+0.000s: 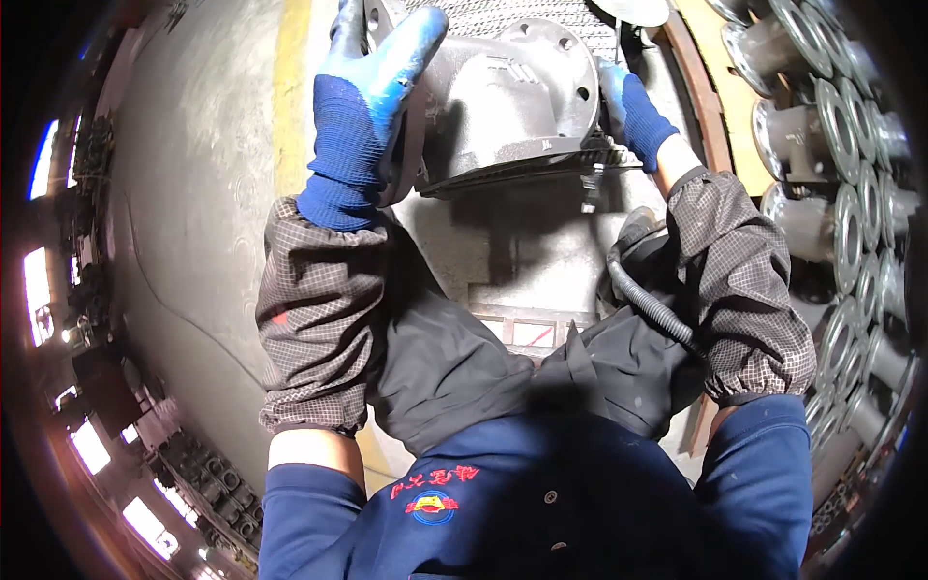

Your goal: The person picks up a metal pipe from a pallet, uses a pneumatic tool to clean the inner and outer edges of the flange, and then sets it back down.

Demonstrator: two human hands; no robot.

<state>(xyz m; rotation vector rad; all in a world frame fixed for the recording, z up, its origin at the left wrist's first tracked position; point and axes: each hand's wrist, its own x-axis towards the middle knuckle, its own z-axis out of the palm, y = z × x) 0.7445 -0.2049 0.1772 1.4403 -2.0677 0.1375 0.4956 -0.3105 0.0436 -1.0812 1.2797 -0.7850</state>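
A grey, T-shaped flanged metal casting (498, 101) stands in front of me at the top of the view, bolt holes showing in its right flange. My left hand (377, 72), in a blue glove, grips the left flange; its thumb shows, and the other fingers are partly hidden by the metal. At the right flange's outer edge, my right hand (616, 92), also gloved in blue, is closed against the rim, its fingertips out of sight behind it. The flange facing me casts a dark shadow below.
Ribbed metal mesh (483, 17) lies behind the casting, with a round pale disc (633, 10) to its right. Many similar flanged castings (802, 135) are stacked along the right. A grey corrugated hose (648, 300) runs by my right leg. Grey floor (198, 145) with a yellow line (292, 97) spreads leftward.
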